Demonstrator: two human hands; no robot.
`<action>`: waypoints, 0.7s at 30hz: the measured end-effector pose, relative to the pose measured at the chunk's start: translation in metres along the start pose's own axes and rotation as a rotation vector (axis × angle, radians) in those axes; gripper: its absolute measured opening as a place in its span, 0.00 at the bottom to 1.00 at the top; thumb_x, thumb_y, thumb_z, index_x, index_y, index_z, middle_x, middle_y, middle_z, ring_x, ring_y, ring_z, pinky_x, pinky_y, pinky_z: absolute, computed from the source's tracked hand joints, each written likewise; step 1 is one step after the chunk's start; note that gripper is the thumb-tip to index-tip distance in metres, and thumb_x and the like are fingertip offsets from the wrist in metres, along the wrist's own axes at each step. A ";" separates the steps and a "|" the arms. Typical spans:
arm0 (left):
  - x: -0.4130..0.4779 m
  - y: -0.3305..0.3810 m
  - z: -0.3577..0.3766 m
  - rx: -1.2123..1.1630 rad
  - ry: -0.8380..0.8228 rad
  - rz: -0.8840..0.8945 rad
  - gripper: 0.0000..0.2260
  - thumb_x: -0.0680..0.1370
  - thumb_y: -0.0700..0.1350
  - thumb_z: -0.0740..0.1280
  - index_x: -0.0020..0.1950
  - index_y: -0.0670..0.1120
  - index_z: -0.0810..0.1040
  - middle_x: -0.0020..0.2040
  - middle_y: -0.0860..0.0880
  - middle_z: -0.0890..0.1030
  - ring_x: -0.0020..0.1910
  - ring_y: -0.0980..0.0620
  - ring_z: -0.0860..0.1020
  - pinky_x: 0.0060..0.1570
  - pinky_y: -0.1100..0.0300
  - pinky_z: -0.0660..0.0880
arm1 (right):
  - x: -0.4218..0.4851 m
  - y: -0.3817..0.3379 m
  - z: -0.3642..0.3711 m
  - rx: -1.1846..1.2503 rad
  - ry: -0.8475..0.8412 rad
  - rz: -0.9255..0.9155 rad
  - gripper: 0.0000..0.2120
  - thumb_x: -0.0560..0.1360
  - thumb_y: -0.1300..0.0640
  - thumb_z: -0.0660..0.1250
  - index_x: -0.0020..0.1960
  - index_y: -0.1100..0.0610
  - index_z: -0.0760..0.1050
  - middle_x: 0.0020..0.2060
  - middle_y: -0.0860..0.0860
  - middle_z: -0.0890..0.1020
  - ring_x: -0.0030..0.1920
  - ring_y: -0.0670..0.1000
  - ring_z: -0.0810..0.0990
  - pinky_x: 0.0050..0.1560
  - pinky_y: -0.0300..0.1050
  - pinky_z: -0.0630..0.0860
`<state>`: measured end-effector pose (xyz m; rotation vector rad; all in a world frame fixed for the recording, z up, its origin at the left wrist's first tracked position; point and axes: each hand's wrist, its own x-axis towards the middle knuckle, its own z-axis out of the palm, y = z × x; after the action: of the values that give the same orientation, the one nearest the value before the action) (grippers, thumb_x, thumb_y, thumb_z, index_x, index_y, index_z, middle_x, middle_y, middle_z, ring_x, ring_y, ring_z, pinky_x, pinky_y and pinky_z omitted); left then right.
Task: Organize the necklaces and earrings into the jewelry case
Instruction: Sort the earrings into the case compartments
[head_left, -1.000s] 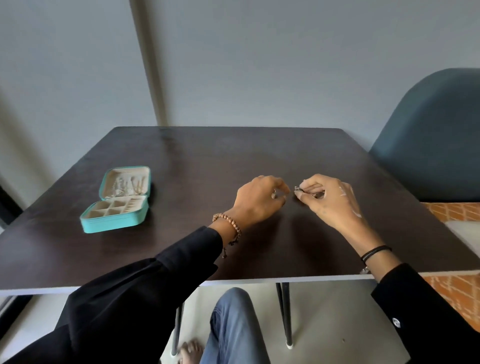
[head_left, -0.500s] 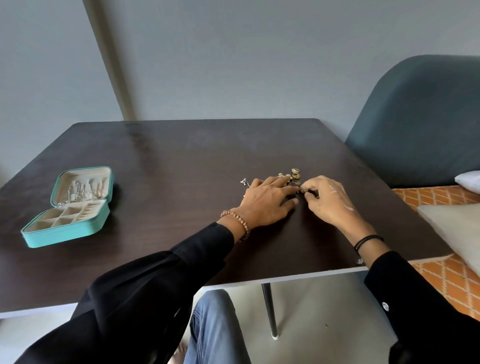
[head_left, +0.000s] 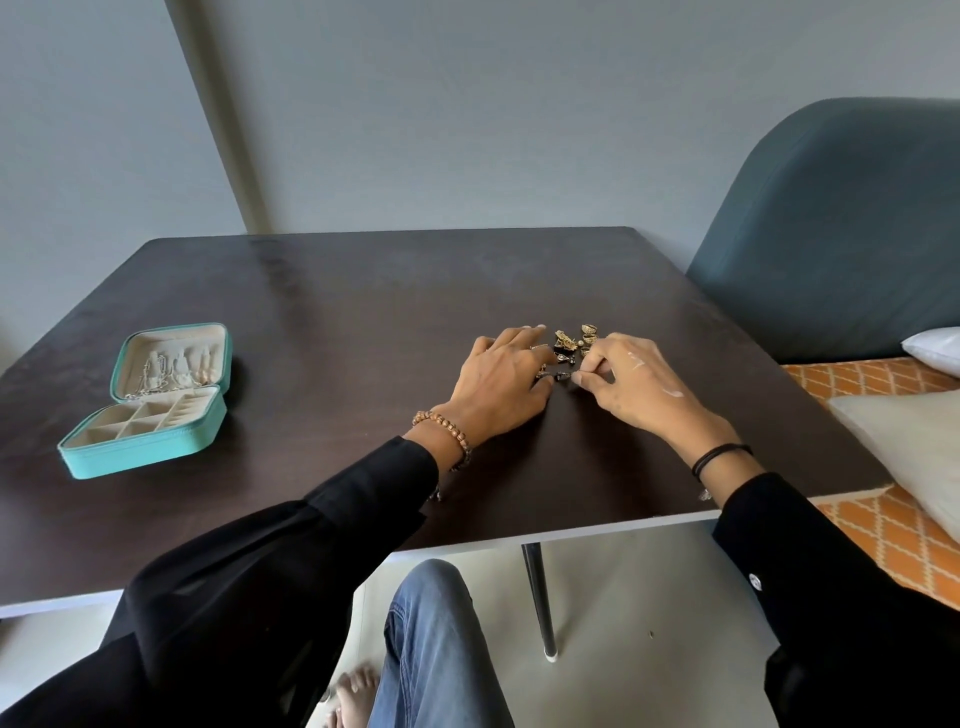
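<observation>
A small pile of gold earrings lies on the dark table, right of centre. My left hand rests flat on the table just left of the pile, fingers stretched toward it. My right hand sits at the pile's right side and pinches a small dark earring between thumb and forefinger. The teal jewelry case stands open at the table's left, well away from both hands. Silver necklaces hang in its lid, and the divided tray below shows cream compartments.
A blue-grey chair back rises beyond the table's right edge. A bed with an orange patterned sheet and pale pillows lies on the right. My knee in jeans and a table leg are under the near edge.
The view has swung right, so the case sits farther left in frame. My left hand has flattened onto the table and the earring pile has come into sight between my hands.
</observation>
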<state>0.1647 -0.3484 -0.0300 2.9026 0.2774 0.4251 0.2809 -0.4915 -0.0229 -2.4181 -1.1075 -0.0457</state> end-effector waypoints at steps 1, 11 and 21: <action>-0.001 0.001 -0.003 -0.014 0.019 0.003 0.17 0.82 0.49 0.61 0.70 0.50 0.76 0.79 0.48 0.64 0.78 0.49 0.61 0.71 0.50 0.60 | 0.000 -0.001 -0.001 -0.002 0.010 -0.004 0.07 0.77 0.54 0.71 0.42 0.56 0.81 0.42 0.47 0.77 0.45 0.50 0.77 0.48 0.45 0.74; -0.018 0.005 -0.028 -0.362 0.195 -0.047 0.13 0.79 0.41 0.68 0.63 0.48 0.80 0.59 0.50 0.83 0.62 0.48 0.77 0.59 0.52 0.75 | -0.010 -0.046 -0.023 0.102 0.073 -0.087 0.08 0.79 0.53 0.71 0.44 0.57 0.81 0.35 0.50 0.84 0.36 0.52 0.83 0.40 0.48 0.80; -0.077 -0.029 -0.076 -0.729 0.391 -0.268 0.05 0.77 0.43 0.74 0.52 0.46 0.86 0.43 0.53 0.86 0.38 0.63 0.83 0.43 0.69 0.78 | -0.019 -0.120 -0.010 0.482 0.029 -0.192 0.11 0.79 0.49 0.71 0.49 0.58 0.81 0.36 0.49 0.87 0.35 0.44 0.86 0.44 0.42 0.83</action>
<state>0.0649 -0.3241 0.0147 2.0295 0.4477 0.8368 0.1827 -0.4424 0.0309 -1.8783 -1.1775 0.1114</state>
